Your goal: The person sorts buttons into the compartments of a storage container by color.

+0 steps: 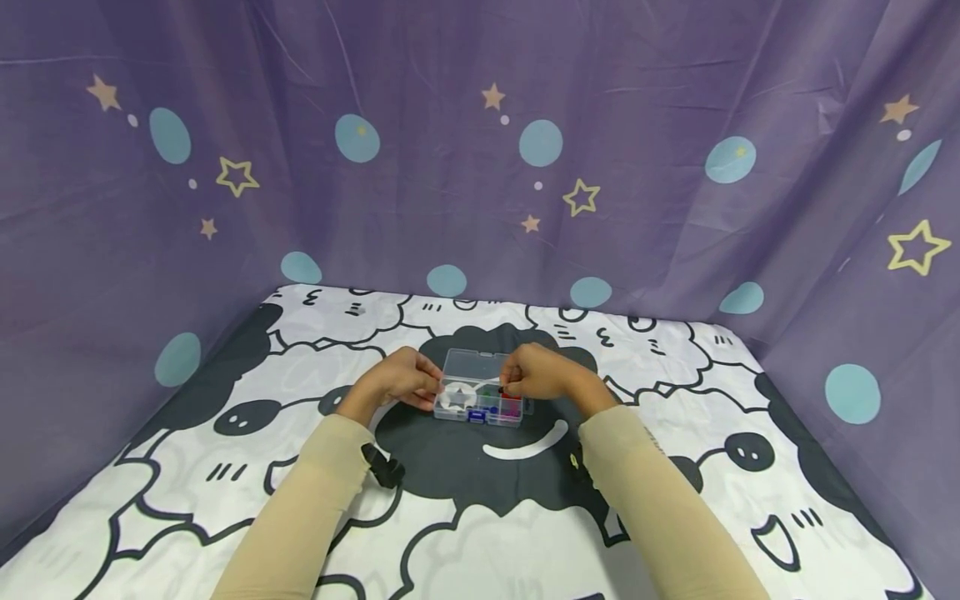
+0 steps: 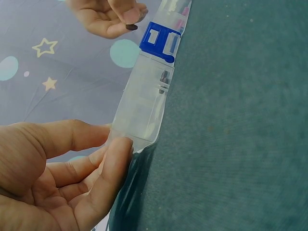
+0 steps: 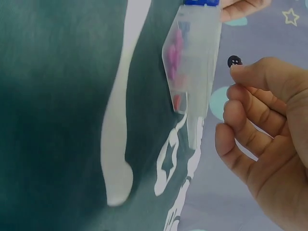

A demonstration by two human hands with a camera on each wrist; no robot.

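A clear plastic compartment box (image 1: 450,415) with a blue latch (image 2: 161,42) sits on the dark part of the cloth, its clear lid (image 1: 467,364) raised at the back. My left hand (image 1: 405,379) grips the box's left end between thumb and fingers. Over the right compartments, my right hand (image 1: 538,372) pinches a black four-hole button (image 3: 234,61) between thumb and index finger, above the box's edge. Small pink pieces (image 3: 174,57) and red pieces (image 3: 177,102) show through the box wall. Dark pieces (image 2: 163,82) lie near its left end.
A white cloth (image 1: 517,542) printed with cartoon sheep covers the table. Behind and at both sides hangs a purple curtain (image 1: 450,192) with stars and blue dots. A black strap piece (image 1: 382,465) is at my left sleeve.
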